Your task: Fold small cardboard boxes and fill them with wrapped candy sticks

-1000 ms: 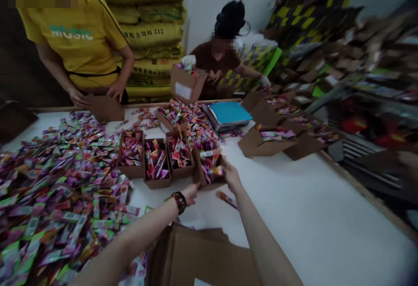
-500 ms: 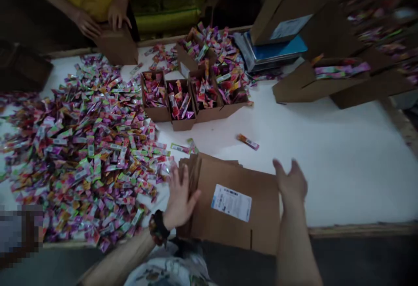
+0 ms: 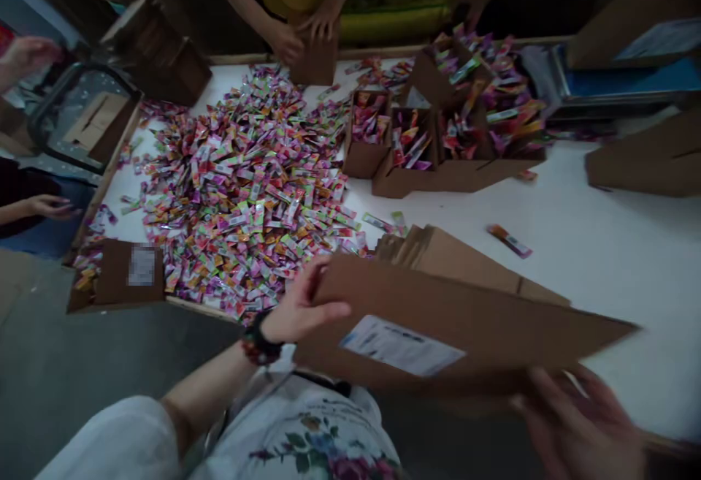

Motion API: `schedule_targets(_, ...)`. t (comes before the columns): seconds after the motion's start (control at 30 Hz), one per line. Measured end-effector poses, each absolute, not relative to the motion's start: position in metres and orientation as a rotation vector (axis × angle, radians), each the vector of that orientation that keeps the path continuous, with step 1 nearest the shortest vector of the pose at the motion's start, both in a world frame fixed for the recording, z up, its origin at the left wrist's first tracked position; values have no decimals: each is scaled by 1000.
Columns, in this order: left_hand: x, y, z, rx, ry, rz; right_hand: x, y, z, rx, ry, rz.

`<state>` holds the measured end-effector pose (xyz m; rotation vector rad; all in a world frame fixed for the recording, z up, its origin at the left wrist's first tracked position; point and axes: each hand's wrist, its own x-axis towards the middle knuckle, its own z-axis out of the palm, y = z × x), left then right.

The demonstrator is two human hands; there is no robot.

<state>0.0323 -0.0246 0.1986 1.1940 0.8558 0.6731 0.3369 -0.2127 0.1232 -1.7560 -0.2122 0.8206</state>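
Note:
A flattened brown cardboard box (image 3: 493,323) with a white printed label (image 3: 402,346) is tilted up in front of me. My left hand (image 3: 301,305) grips its left end, the thumb lying on the labelled face and the fingers behind. At the lower right edge, my right hand (image 3: 580,407) is closed on the cardboard, partly blurred. More folded cardboard boxes (image 3: 465,257) lie on the table just behind the raised one. To the left spreads a large heap of small, colourful wrapped sachets (image 3: 246,180).
Several open boxes filled with sachets (image 3: 416,144) stand beyond the heap. A person in yellow has both hands on a small box (image 3: 315,60) across the white table (image 3: 548,202). One loose sachet (image 3: 509,240) lies right of centre. Another person's hand (image 3: 52,207) shows at left.
The top flattened box has been lifted and tilted off the stack. My left hand has closed on its left end, my right on its lower right edge. The view has swung left.

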Motion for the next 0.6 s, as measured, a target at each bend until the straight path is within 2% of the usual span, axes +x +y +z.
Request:
schedule_targets(0.13, -92, -22, 263, 1672, 514, 309, 205, -138, 148, -1382, -224, 990)
schedule_targets(0.2, -130, -26, 278, 1793, 422, 115, 157, -109, 149, -1281, -254, 1092)
schedule_targets(0.27, -157, -33, 281, 1824, 519, -27, 124, -91, 144, -1298, -246, 1166)
schedule_targets(0.37, -189, -40, 263, 1772, 675, -39, 93, -80, 135, -1421, -279, 1190)
schedule_targets(0.6, -252, -60, 176, 1467, 940, 305, 70, -85, 138, -1536, -732, 1092)
